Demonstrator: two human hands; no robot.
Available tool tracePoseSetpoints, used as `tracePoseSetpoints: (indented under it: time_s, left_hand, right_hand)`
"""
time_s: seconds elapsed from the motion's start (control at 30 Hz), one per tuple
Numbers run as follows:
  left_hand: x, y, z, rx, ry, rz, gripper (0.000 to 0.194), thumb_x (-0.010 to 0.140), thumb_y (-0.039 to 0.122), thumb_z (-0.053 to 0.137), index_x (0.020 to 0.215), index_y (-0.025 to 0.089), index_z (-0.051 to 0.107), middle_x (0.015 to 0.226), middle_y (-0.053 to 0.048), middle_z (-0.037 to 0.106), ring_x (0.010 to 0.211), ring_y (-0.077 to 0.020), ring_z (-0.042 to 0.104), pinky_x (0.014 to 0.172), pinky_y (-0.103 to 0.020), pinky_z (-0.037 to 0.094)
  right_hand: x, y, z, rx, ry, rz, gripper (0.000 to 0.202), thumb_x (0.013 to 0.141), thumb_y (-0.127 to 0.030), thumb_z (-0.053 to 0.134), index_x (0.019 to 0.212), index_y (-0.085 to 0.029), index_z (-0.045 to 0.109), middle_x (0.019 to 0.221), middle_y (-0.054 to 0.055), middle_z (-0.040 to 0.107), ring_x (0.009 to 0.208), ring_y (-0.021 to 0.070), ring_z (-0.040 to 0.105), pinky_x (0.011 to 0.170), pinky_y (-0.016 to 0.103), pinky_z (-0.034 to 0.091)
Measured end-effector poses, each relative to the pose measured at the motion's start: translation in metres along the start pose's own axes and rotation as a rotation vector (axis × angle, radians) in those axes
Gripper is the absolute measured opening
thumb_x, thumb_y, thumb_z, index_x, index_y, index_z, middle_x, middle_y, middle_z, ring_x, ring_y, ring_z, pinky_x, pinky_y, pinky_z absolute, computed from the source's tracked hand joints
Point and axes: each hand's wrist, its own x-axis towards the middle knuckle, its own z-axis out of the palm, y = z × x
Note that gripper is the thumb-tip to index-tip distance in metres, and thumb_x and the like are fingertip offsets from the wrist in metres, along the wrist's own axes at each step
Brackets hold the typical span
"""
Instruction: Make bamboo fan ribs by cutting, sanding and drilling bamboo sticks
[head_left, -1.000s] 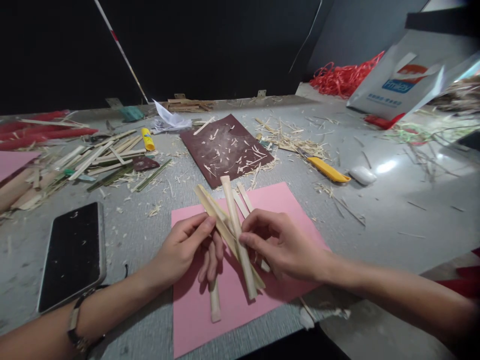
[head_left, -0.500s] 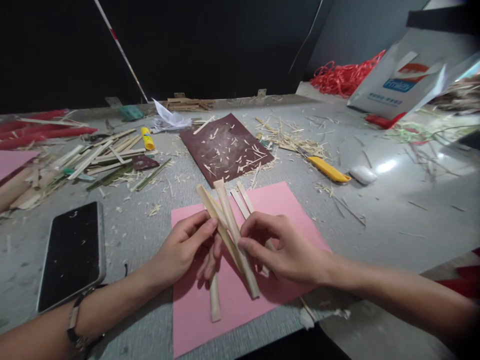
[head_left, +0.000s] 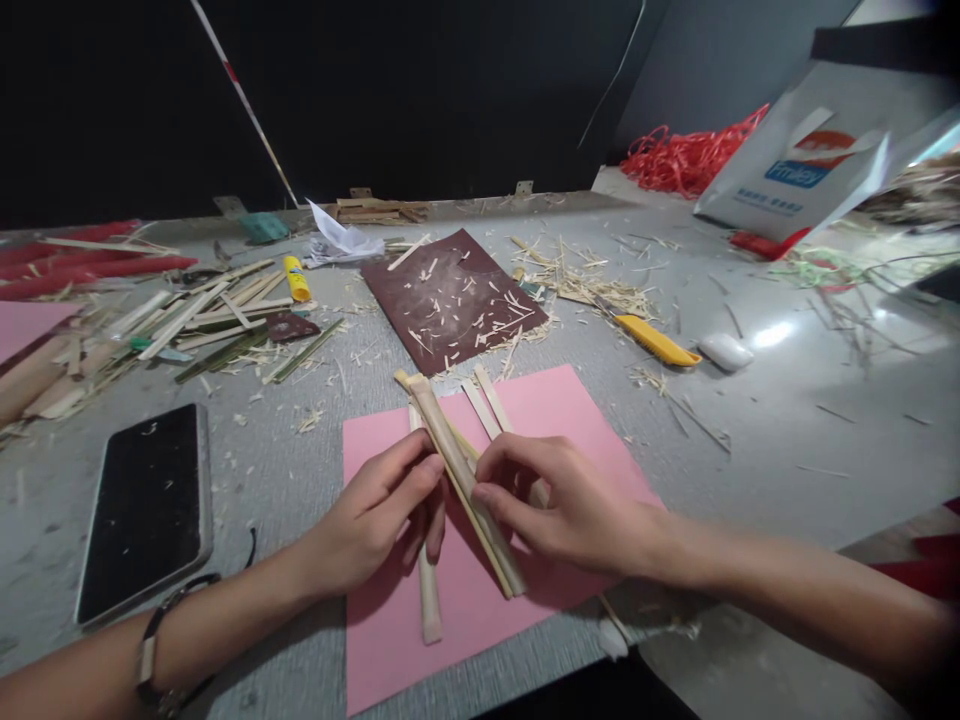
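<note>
Above the pink rectangular paper sheet [head_left: 375, 640], my left hand [head_left: 386, 500] pinches a slender yellowish wooden strip [head_left: 484, 550] between thumb and fingers; touching its right side, a broader pale wooden strip [head_left: 442, 435] slants, held by my right hand's [head_left: 551, 500] nearly closed thumb and forefinger.

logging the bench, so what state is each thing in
held strips: lined up together
left hand: holding them
right hand: holding them
pink sheet: flat
phone: screen dark
yellow knife: blade seems out
brown sheet: littered
white paper: crumpled
red ribbon: tangled
</note>
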Motion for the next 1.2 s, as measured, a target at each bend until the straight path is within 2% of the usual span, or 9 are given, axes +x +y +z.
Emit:
tracePoseSetpoints:
  time_s: [0.33,0.53,0.67,0.73,0.8,0.9,1.0,1.1,1.2]
  left_hand:
    - [0.002,-0.002,-0.002,-0.038,-0.044,-0.009,0.029,0.11,0.044,0.041,0.11,0.018,0.053,0.058,0.0,0.064,0.041,-0.0088,0.053,0.042,-0.016,0.042]
    - [0.003,0.0,-0.002,-0.066,-0.042,0.033,0.024,0.103,0.039,0.06,0.111,0.017,0.057,0.076,0.0,0.065,0.05,-0.0097,0.064,0.044,-0.017,0.044]
    - [0.004,0.001,-0.003,-0.11,-0.035,0.022,0.019,0.104,0.036,0.059,0.104,0.016,0.057,0.076,-0.001,0.067,0.047,-0.0096,0.064,0.042,-0.016,0.047]
    - [0.005,0.002,-0.004,-0.162,-0.027,0.022,0.017,0.104,0.034,0.058,0.105,0.017,0.057,0.074,-0.001,0.068,0.044,-0.01,0.063,0.039,-0.016,0.046]
    - [0.006,0.001,-0.006,-0.214,-0.011,0.027,0.016,0.103,0.033,0.058,0.106,0.018,0.055,0.069,0.0,0.068,0.041,-0.011,0.062,0.036,-0.015,0.046]
    - [0.007,-0.001,-0.008,-0.252,0.01,0.036,0.016,0.103,0.034,0.057,0.104,0.018,0.054,0.066,0.002,0.066,0.039,-0.0119,0.062,0.035,-0.017,0.048]
    - [0.007,-0.002,-0.009,-0.244,0.016,0.034,0.016,0.104,0.033,0.056,0.101,0.018,0.054,0.066,0.001,0.067,0.04,-0.012,0.062,0.035,-0.017,0.049]
    - [0.007,-0.001,-0.007,-0.235,0.02,0.028,0.017,0.104,0.034,0.057,0.1,0.018,0.055,0.067,0.001,0.067,0.04,-0.0112,0.062,0.036,-0.016,0.048]
    - [0.006,0.001,-0.005,-0.224,0.021,0.01,0.02,0.104,0.036,0.058,0.098,0.017,0.055,0.07,0.0,0.068,0.04,-0.0099,0.062,0.036,-0.015,0.047]
  right_hand:
    - [0.001,-0.002,-0.002,0.009,-0.039,0.045,0.013,0.099,-0.03,0.063,0.094,-0.018,0.061,0.074,-0.001,0.066,0.063,0.0116,0.062,0.058,0.026,0.048]
    - [0.001,0.002,0.0,0.009,-0.04,0.037,0.012,0.099,-0.029,0.062,0.094,-0.018,0.061,0.071,-0.002,0.066,0.061,0.0113,0.061,0.057,0.025,0.047]
    - [0.001,0.0,-0.002,-0.003,-0.077,-0.006,0.016,0.101,-0.032,0.061,0.093,-0.018,0.062,0.071,-0.001,0.067,0.061,0.0113,0.06,0.058,0.025,0.046]
    - [0.002,-0.002,-0.006,-0.083,-0.036,-0.009,0.019,0.102,-0.034,0.059,0.093,-0.018,0.062,0.074,-0.001,0.067,0.062,0.0118,0.06,0.058,0.025,0.046]
    - [0.003,-0.002,-0.01,-0.264,0.067,-0.032,0.02,0.102,-0.037,0.058,0.097,-0.018,0.062,0.082,0.003,0.069,0.068,0.0146,0.061,0.062,0.028,0.047]
    - [0.005,0.003,-0.014,-0.556,0.185,-0.128,0.024,0.099,-0.04,0.063,0.107,-0.018,0.059,0.106,0.011,0.066,0.096,0.0251,0.062,0.081,0.04,0.052]
    - [0.006,0.008,-0.012,-0.654,0.131,-0.2,0.034,0.096,-0.042,0.067,0.116,-0.017,0.055,0.125,0.016,0.058,0.119,0.0329,0.053,0.098,0.05,0.051]
    - [0.004,0.01,-0.007,-0.656,0.064,-0.217,0.035,0.098,-0.035,0.063,0.125,-0.015,0.051,0.133,0.018,0.053,0.127,0.0333,0.048,0.104,0.051,0.049]
    - [0.005,0.011,-0.006,-0.644,0.061,-0.208,0.031,0.099,-0.02,0.052,0.129,-0.015,0.048,0.133,0.018,0.052,0.128,0.0315,0.047,0.107,0.051,0.048]
